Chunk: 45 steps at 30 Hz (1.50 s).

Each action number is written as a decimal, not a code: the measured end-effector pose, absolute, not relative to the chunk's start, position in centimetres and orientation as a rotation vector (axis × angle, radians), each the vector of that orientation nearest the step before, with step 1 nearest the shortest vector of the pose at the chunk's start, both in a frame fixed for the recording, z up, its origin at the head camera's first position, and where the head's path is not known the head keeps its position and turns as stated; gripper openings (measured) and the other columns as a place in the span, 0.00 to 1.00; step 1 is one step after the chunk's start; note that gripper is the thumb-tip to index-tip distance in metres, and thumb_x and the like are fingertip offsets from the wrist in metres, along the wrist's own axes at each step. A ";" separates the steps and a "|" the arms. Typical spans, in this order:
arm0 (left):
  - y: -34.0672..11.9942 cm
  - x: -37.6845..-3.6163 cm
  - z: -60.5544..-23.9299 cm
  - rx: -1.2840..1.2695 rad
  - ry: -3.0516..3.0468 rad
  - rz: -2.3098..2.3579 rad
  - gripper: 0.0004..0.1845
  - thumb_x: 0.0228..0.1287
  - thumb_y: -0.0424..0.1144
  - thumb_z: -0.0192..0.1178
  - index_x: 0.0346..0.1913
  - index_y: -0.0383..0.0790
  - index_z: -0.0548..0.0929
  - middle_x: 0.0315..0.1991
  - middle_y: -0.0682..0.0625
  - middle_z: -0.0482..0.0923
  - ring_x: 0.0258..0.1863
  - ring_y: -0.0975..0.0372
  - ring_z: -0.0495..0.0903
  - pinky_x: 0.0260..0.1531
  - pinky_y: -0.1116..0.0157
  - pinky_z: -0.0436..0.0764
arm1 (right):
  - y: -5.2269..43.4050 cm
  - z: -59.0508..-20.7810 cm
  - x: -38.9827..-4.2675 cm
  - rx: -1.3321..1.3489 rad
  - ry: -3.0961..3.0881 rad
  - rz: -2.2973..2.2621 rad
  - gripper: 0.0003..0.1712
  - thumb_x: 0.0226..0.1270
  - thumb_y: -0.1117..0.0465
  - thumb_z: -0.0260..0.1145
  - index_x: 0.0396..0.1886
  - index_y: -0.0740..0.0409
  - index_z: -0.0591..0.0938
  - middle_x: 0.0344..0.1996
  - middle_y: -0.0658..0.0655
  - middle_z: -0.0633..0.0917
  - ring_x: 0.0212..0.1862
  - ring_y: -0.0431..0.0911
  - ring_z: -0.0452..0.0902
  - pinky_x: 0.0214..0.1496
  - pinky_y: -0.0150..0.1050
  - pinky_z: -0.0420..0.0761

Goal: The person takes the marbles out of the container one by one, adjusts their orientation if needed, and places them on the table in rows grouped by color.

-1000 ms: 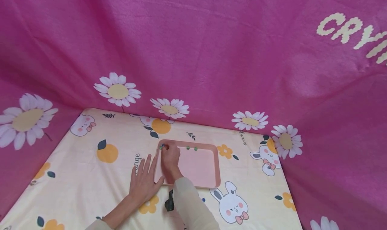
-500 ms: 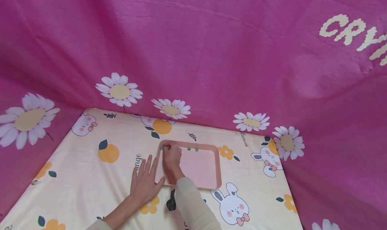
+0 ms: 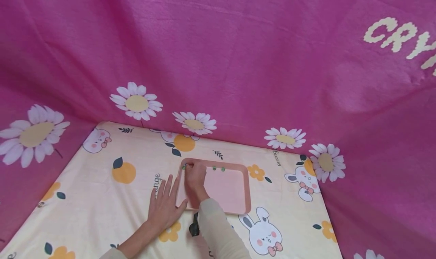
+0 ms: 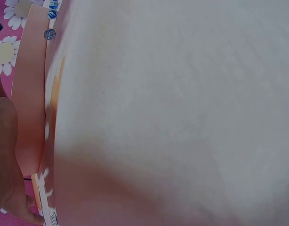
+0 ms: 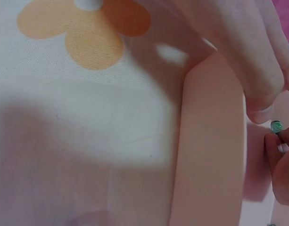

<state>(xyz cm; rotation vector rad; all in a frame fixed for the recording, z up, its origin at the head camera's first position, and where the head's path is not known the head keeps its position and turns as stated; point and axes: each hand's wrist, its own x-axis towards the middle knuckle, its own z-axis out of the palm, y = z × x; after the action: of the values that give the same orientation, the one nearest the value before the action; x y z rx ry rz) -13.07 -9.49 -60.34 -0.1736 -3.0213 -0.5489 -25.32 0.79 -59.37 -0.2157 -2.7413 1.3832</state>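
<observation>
A pink tray (image 3: 238,209) lies on a cloth printed with rabbits and oranges. My right hand (image 3: 194,179) reaches into the tray's far left corner. Its curled fingertips (image 5: 282,149) close on a small green bead (image 3: 184,167) that also shows in the right wrist view (image 5: 276,126). Two more green beads (image 3: 218,169) sit along the tray's far rim. My left hand (image 3: 165,206) lies flat on the cloth with straight fingers, thumb against the tray's left rim (image 5: 208,155). The left wrist view is mostly blurred cloth, with the tray (image 4: 28,103) at its left edge.
The printed cloth (image 3: 102,198) covers the whole table. A pink daisy-patterned sheet (image 3: 238,69) hangs as a wall behind and down both sides. A small dark device (image 3: 194,227) sits under my right sleeve. Open cloth lies left and right of the tray.
Both hands have kept their places at the tray's left side. Only the head view has drifted slightly.
</observation>
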 end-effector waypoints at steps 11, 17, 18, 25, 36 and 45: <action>-9.4 -12.9 -60.4 -0.194 -3.009 -0.566 0.46 0.66 0.62 0.55 0.78 0.40 0.57 0.77 0.37 0.53 0.73 0.40 0.54 0.67 0.35 0.54 | 1.5 -59.5 -24.9 -0.178 -2.718 1.352 0.06 0.66 0.67 0.66 0.33 0.57 0.89 0.20 0.47 0.80 0.25 0.41 0.76 0.29 0.33 0.74; -9.6 -13.0 -60.6 -0.187 -2.955 -0.542 0.44 0.64 0.60 0.57 0.76 0.37 0.61 0.76 0.36 0.55 0.72 0.40 0.56 0.66 0.35 0.56 | 2.0 -59.2 -24.7 -0.208 -2.708 1.358 0.05 0.66 0.63 0.67 0.36 0.58 0.88 0.25 0.50 0.83 0.29 0.42 0.77 0.35 0.35 0.79; -9.6 -13.0 -60.6 -0.186 -2.950 -0.542 0.44 0.64 0.60 0.57 0.76 0.37 0.62 0.76 0.36 0.55 0.72 0.40 0.56 0.66 0.35 0.56 | 2.1 -59.1 -24.6 -0.212 -2.706 1.356 0.05 0.65 0.63 0.67 0.35 0.58 0.88 0.25 0.50 0.84 0.29 0.42 0.77 0.36 0.36 0.80; -9.5 -13.0 -60.7 -0.188 -2.953 -0.536 0.45 0.64 0.61 0.57 0.77 0.38 0.61 0.76 0.36 0.55 0.72 0.40 0.56 0.66 0.35 0.56 | 3.1 -58.2 -24.0 -0.175 -2.645 1.487 0.06 0.64 0.65 0.66 0.38 0.59 0.86 0.27 0.50 0.83 0.29 0.41 0.77 0.34 0.33 0.80; -9.6 -13.0 -60.7 -0.187 -2.959 -0.561 0.44 0.65 0.61 0.57 0.76 0.37 0.61 0.76 0.36 0.55 0.73 0.40 0.55 0.66 0.35 0.55 | 6.5 -57.0 -23.0 -0.008 -2.527 1.522 0.08 0.59 0.69 0.70 0.38 0.61 0.90 0.26 0.50 0.87 0.29 0.37 0.80 0.33 0.31 0.81; -9.4 -13.0 -60.5 -0.190 -2.999 -0.553 0.45 0.67 0.61 0.55 0.77 0.36 0.59 0.77 0.36 0.52 0.74 0.41 0.54 0.67 0.35 0.53 | 9.0 -56.1 -19.7 -0.018 -2.576 1.668 0.06 0.62 0.66 0.72 0.39 0.60 0.88 0.31 0.50 0.88 0.34 0.40 0.83 0.39 0.32 0.84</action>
<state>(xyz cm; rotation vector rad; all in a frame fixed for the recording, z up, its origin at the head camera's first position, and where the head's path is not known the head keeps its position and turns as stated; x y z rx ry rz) -12.95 -9.45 -60.48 -0.1902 -2.9986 -0.5529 -19.68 9.00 -56.11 -0.0176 -2.5760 1.6677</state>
